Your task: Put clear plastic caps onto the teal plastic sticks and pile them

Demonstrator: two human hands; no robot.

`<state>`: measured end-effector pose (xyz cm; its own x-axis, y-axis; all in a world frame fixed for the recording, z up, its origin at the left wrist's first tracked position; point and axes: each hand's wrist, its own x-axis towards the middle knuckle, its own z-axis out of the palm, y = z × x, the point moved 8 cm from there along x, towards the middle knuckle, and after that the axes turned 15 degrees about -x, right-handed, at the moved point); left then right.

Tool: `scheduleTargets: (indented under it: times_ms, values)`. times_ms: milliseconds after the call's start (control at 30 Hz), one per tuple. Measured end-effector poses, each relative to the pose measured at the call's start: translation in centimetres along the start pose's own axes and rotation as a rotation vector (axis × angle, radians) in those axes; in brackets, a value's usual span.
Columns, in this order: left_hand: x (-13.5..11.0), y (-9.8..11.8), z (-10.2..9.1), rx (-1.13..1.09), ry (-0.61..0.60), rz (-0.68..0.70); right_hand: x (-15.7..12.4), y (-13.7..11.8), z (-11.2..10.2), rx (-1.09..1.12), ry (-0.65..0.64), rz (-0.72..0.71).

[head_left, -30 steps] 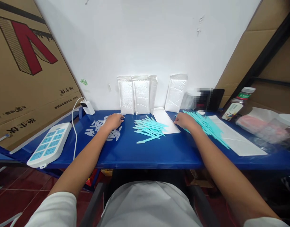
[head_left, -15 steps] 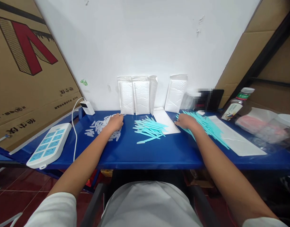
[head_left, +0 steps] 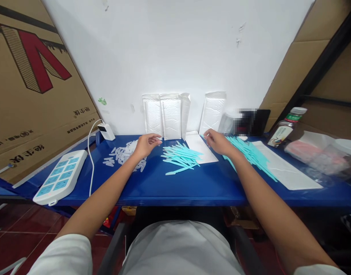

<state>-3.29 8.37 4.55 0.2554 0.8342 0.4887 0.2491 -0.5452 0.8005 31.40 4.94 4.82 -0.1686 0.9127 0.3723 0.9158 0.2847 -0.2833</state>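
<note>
My left hand (head_left: pixel 148 145) is above the right edge of a heap of small translucent plastic caps (head_left: pixel 123 152); its fingers are pinched, with what looks like one pale cap at the tips. My right hand (head_left: pixel 217 141) is closed on a slim turquoise eyebrow razor, of which only a bit of the tip shows past the fingers. Between my hands lies a loose pile of turquoise eyebrow razors (head_left: pixel 181 156). A larger pile of turquoise razors (head_left: pixel 254 152) lies to the right, partly behind my right wrist.
White padded envelopes (head_left: pixel 172 118) lean against the wall, another envelope (head_left: pixel 212 112) stands apart. Flat white envelopes (head_left: pixel 292 172) lie on the blue table (head_left: pixel 181 189). A power strip (head_left: pixel 60 177) and a white charger (head_left: pixel 106 131) are left; a bottle (head_left: pixel 288 128) stands right.
My left hand has lifted off the cap heap and moved right. My right hand has drawn left and up from the right razor pile with a razor.
</note>
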Motion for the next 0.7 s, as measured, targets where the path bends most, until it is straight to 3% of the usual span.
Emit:
scheduleTargets:
  times_ms: [167, 367, 700]
  values:
    - [-0.3, 0.3, 1.2, -0.178, 0.016, -0.054, -0.3, -1.9, 1.2, 0.132, -0.049, -0.106]
    - [-0.7, 0.4, 2.2, -0.308, -0.005, -0.113, -0.8, -3.8, -0.1, 0.406, -0.057, -0.113]
    - [-2.0, 1.0, 5.2, -0.459, -0.16, -0.218, -1.3, -6.8, 1.1, 0.423, -0.104, -0.208]
